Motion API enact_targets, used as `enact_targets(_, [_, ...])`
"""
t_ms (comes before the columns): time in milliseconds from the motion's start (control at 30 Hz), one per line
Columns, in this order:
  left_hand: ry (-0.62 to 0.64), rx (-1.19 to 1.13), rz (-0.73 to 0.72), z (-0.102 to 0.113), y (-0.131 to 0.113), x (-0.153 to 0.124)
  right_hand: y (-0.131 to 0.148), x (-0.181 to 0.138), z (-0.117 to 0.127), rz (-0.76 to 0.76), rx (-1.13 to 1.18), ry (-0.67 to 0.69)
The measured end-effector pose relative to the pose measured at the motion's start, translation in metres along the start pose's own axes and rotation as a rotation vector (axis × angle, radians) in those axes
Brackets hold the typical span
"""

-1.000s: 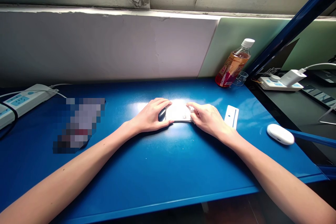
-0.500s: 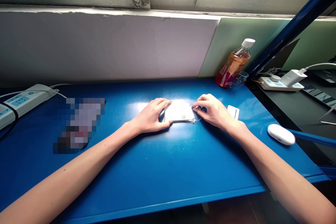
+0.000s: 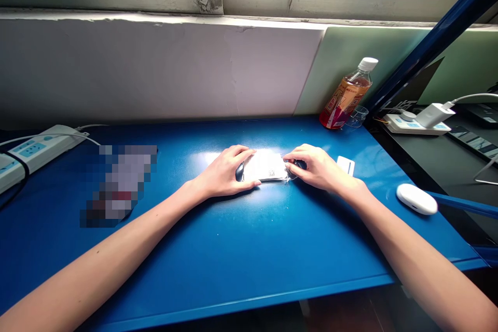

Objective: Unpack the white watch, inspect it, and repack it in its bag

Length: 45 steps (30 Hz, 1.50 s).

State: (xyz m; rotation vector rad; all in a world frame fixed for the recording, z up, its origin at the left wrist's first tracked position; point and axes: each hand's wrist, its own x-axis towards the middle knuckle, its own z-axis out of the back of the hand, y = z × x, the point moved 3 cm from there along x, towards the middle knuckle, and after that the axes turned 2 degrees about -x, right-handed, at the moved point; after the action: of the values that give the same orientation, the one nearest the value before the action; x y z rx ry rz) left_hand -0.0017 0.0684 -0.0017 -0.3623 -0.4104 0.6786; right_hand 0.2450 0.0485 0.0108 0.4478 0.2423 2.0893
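Note:
On the blue desk [image 3: 249, 249] lies a flat white packet [image 3: 264, 165], its top washed out by glare and a small printed code near its front right corner. My left hand [image 3: 223, 168] is closed around the packet's left end, thumb along the front edge and fingers along the back edge. A dark rounded patch shows between that palm and the packet. My right hand [image 3: 313, 163] pinches the packet's right end, where clear, crinkled film shows. Another dark patch lies under the right fingers; I cannot tell what it is.
A drink bottle [image 3: 346, 96] leans by the wall beside a clear cup [image 3: 357, 116]. Right of my hand are a small white card-like item [image 3: 346, 166] and a white oval case [image 3: 416, 199]. Power strips [image 3: 35, 153] and a blurred-out flat object [image 3: 124, 181] lie left.
My right hand has lowered slightly and its fingers have shifted onto the packet's right edge. The left thumb reaches a little farther along the front edge.

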Motion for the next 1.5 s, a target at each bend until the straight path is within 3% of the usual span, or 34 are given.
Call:
enact_targets(500, [0.035,0.022,0.007,0.001,0.0,0.001,-0.001,0.0,0.001,0.06,0.094,0.048])
enact_targets(833, [0.04,0.012,0.009,0.0,0.001,0.002,-0.001,0.001,-0.007,0.083,0.077,-0.016])
enact_targets(1100, [0.02,-0.008,0.023,0.003,0.0,0.001,-0.015,-0.002,0.014,0.025,-0.089,0.026])
enact_targets(1300, [0.011,0.0,0.016,0.002,-0.001,0.001,-0.016,-0.003,0.019,0.01,-0.071,0.103])
enact_targets(1500, [0.009,0.01,0.004,0.001,-0.001,0.001,-0.006,-0.003,0.008,0.054,-0.013,-0.02])
